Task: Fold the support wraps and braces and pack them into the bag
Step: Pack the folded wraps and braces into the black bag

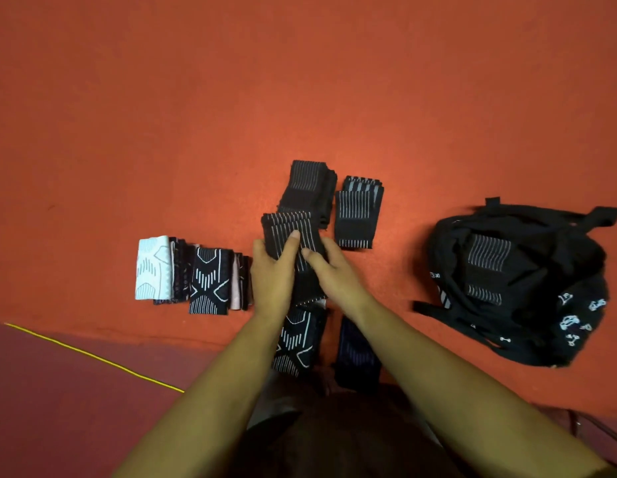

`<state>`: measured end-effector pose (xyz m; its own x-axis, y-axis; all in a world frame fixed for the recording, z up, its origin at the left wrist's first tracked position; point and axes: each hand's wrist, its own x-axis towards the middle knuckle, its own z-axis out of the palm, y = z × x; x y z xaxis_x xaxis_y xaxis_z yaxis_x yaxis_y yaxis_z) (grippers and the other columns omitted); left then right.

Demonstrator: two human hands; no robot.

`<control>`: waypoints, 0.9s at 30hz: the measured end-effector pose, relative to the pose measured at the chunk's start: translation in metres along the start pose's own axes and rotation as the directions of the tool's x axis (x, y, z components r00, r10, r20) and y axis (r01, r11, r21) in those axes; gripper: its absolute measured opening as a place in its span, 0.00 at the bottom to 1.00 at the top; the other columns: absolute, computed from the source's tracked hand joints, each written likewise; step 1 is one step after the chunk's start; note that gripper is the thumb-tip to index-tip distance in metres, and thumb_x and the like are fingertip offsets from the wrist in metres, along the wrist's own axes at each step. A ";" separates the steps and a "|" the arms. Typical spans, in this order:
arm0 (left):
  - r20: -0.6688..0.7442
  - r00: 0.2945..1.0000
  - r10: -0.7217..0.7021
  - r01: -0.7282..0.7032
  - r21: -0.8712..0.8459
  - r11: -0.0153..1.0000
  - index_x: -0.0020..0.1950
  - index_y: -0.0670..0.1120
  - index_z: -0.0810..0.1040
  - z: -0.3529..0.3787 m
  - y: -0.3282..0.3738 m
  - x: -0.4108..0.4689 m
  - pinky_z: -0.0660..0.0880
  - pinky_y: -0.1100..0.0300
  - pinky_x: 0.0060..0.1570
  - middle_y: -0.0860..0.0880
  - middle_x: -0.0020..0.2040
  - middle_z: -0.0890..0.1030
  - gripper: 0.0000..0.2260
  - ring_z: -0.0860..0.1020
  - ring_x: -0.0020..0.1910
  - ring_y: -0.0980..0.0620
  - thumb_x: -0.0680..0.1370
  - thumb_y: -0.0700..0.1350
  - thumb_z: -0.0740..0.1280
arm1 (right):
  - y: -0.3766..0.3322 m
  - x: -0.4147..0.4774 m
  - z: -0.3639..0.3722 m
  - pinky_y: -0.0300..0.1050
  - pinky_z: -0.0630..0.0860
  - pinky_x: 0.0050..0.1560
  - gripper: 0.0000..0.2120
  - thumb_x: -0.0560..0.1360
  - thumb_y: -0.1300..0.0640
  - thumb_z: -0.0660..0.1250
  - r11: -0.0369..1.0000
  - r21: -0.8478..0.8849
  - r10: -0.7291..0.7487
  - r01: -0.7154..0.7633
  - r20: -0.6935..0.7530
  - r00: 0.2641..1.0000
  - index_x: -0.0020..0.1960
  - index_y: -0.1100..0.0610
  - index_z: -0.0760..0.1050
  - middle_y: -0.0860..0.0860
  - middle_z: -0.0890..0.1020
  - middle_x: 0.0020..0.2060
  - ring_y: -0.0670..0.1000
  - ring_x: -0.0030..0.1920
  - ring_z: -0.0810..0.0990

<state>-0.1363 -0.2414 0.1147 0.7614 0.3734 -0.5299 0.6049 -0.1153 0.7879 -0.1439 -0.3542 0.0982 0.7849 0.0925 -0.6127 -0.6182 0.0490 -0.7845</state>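
Note:
A black striped wrap [289, 226], folded into a block, is held at the centre of the orange mat; my left hand [273, 276] grips its left side with the thumb on top, and my right hand [329, 270] grips its right side. Behind it lie two folded striped wraps, one [308, 182] in the middle and one [358, 212] to its right. A black bag [527, 326] lies open on the right with a striped wrap [488, 258] inside. Patterned braces [210, 281] and a white one [153, 269] lie in a row at left.
Another patterned brace [295, 339] and a dark wrap [357, 353] lie near my body, under my forearms. The orange mat [300, 81] stretches far ahead; its near left edge meets a dark red floor [58, 391] with a thin yellow cord [93, 355].

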 end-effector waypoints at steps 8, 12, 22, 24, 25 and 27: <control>0.287 0.954 0.089 -0.050 -0.139 0.989 0.63 0.47 0.77 0.082 0.038 -0.088 0.78 0.53 0.58 0.49 0.56 0.84 0.14 0.83 0.55 0.51 0.79 0.49 0.71 | -0.018 -0.063 -0.108 0.41 0.79 0.55 0.19 0.75 0.40 0.67 0.992 0.007 -0.120 0.125 -0.231 0.965 0.54 0.54 0.79 0.51 0.83 0.51 0.41 0.51 0.82; 0.438 0.898 0.041 -0.021 -0.050 0.998 0.62 0.50 0.75 0.156 0.039 -0.130 0.77 0.55 0.59 0.51 0.57 0.83 0.20 0.82 0.56 0.53 0.75 0.56 0.72 | -0.004 -0.101 -0.184 0.42 0.77 0.60 0.16 0.77 0.48 0.69 0.972 0.188 -0.082 0.140 -0.287 0.954 0.62 0.51 0.74 0.49 0.83 0.56 0.44 0.57 0.82; 0.560 0.788 0.255 -0.507 0.357 0.784 0.71 0.46 0.72 0.287 -0.010 -0.147 0.61 0.55 0.72 0.47 0.69 0.73 0.18 0.68 0.72 0.49 0.83 0.51 0.58 | 0.049 -0.138 -0.345 0.48 0.81 0.55 0.14 0.78 0.53 0.70 0.947 0.297 0.070 0.121 -0.559 0.826 0.61 0.58 0.76 0.53 0.85 0.52 0.52 0.53 0.85; 0.661 0.689 0.296 -0.680 0.448 0.581 0.77 0.45 0.66 0.301 -0.029 -0.136 0.57 0.49 0.76 0.45 0.77 0.65 0.24 0.60 0.78 0.47 0.82 0.48 0.60 | 0.062 -0.123 -0.363 0.43 0.81 0.54 0.14 0.78 0.53 0.70 0.966 0.242 0.064 0.091 -0.563 0.824 0.61 0.56 0.75 0.51 0.84 0.53 0.46 0.51 0.84; 0.707 0.667 0.234 -0.702 0.493 0.514 0.79 0.46 0.62 0.308 -0.040 -0.130 0.55 0.47 0.77 0.45 0.80 0.60 0.25 0.55 0.80 0.46 0.82 0.47 0.60 | 0.069 -0.114 -0.368 0.42 0.80 0.54 0.15 0.78 0.53 0.70 0.977 0.203 0.062 0.062 -0.552 0.832 0.61 0.56 0.74 0.51 0.84 0.53 0.45 0.50 0.84; 0.745 0.662 0.088 -0.691 0.560 0.457 0.81 0.46 0.55 0.315 -0.055 -0.124 0.52 0.45 0.78 0.47 0.83 0.51 0.28 0.49 0.81 0.46 0.83 0.43 0.60 | 0.084 -0.095 -0.374 0.43 0.79 0.55 0.16 0.77 0.52 0.71 0.989 0.147 0.075 0.004 -0.527 0.847 0.62 0.56 0.73 0.51 0.83 0.54 0.46 0.50 0.83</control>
<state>-0.1901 -0.5710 0.0383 0.7304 -0.4485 -0.5152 -0.1194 -0.8265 0.5501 -0.2541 -0.7305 0.0549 0.6408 -0.4421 -0.6277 -0.6144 0.1949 -0.7645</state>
